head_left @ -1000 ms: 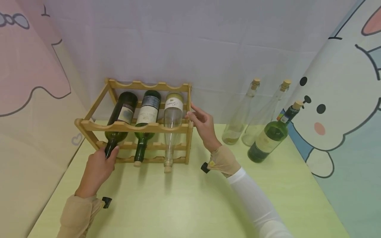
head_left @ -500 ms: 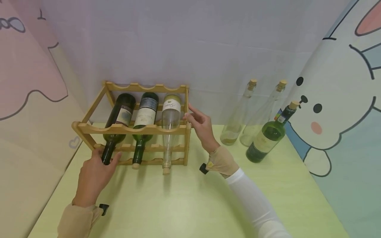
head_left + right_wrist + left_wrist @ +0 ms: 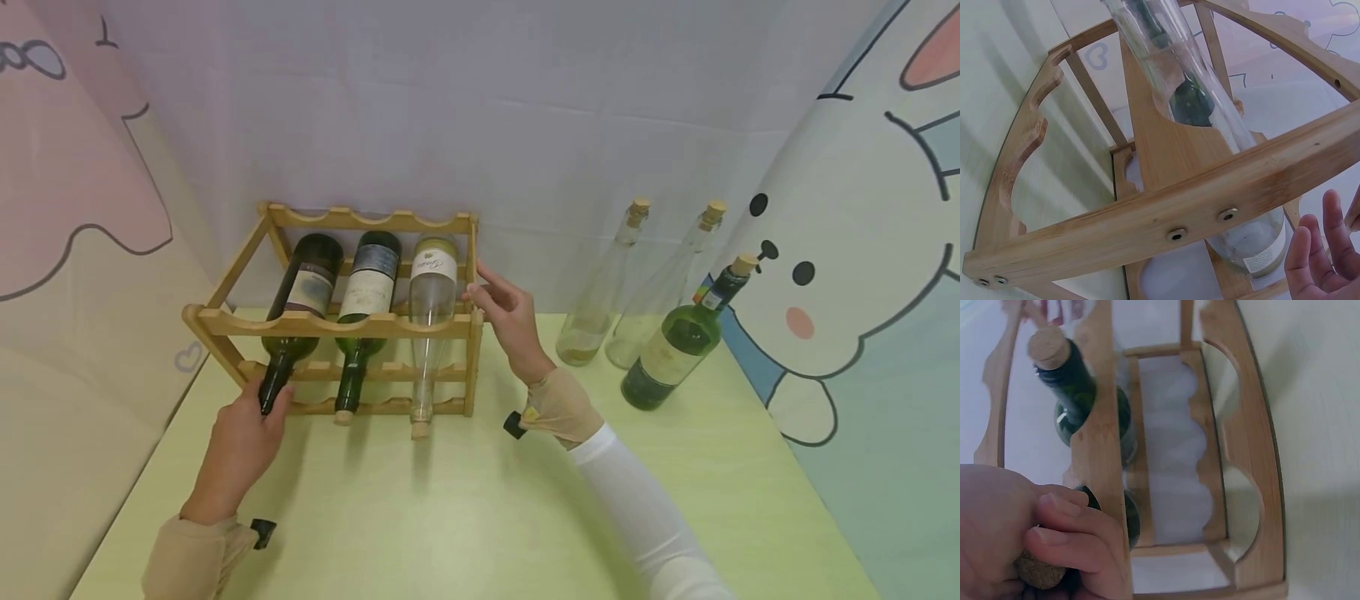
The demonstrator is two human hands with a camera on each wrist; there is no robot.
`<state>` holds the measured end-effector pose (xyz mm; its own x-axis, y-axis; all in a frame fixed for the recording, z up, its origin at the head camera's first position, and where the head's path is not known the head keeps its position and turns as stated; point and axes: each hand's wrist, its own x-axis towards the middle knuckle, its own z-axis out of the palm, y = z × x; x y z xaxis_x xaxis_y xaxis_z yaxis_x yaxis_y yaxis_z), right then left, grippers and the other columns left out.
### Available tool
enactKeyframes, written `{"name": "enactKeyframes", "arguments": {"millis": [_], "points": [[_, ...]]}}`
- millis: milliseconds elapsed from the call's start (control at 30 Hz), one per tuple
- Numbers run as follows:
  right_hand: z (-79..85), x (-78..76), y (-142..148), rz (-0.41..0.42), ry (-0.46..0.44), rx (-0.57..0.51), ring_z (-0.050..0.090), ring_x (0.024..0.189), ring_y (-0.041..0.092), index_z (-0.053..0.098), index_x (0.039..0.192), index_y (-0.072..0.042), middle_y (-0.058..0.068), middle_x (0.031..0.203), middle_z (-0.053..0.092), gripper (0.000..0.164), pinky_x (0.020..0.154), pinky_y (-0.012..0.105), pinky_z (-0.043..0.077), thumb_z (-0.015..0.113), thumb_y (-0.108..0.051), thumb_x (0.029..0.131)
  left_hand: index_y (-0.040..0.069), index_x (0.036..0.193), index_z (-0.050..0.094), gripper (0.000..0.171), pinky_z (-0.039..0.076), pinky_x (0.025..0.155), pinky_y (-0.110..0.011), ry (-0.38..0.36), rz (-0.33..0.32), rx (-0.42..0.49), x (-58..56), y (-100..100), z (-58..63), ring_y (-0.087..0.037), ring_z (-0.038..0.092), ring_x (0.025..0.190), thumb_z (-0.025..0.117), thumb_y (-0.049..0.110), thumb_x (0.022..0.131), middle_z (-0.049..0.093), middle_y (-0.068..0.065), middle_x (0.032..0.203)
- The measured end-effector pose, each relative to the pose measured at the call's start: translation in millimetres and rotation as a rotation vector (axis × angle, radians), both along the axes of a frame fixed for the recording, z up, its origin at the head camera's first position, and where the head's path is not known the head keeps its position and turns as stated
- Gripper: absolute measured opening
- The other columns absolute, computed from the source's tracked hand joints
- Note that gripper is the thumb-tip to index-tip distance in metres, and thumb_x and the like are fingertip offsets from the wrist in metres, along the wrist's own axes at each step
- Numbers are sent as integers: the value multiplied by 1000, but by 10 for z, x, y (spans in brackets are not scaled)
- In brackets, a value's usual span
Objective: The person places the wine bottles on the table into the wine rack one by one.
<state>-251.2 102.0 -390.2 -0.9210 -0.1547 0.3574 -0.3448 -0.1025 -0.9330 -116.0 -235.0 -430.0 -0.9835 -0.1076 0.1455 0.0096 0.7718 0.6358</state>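
Observation:
A wooden wine rack (image 3: 348,323) stands at the back left of the table. On its upper level lie a dark wine bottle (image 3: 292,321), a green wine bottle (image 3: 369,287) and a clear bottle (image 3: 432,300), necks sloping down toward me. My left hand (image 3: 243,437) grips the dark bottle's neck; in the left wrist view its fingers (image 3: 1082,534) curl round it beside the cork (image 3: 1040,570). At the rack's right end rests my right hand (image 3: 512,321), thumb against the side. The right wrist view shows loosely bent fingers (image 3: 1322,256) near the rail, gripping nothing visible.
Right of the rack stand two clear corked bottles (image 3: 588,325) (image 3: 645,321) and a green wine bottle (image 3: 671,354) with a cork, close together. A pale curtain (image 3: 517,108) hangs right behind the table (image 3: 465,508). The rack's lower level shows below the bottles.
Half a second ago my left thumb stood away from the dark bottle's neck; now it has closed back against it. The right hand stays at the rack's side.

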Motion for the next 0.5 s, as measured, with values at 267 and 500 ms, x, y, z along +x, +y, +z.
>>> {"name": "enactKeyframes", "arguments": {"millis": [267,500], "points": [[-9,-9,8,-9,6,7,57,100,40,47,149,-8,19,104,67,55,72,27,43,62,-27,100,-3,98,49,59,39,49,-30,-149,-71,267,-60,-125,-15,-14,45,52,37,54,105,50,-8,69],[-7,1,0,0,9,-6,60,98,34,46,149,-6,32,108,61,55,72,27,43,62,-25,100,-5,109,43,63,34,46,-26,-249,-89,542,-96,-156,-40,-7,37,50,39,57,103,40,0,68]]}}
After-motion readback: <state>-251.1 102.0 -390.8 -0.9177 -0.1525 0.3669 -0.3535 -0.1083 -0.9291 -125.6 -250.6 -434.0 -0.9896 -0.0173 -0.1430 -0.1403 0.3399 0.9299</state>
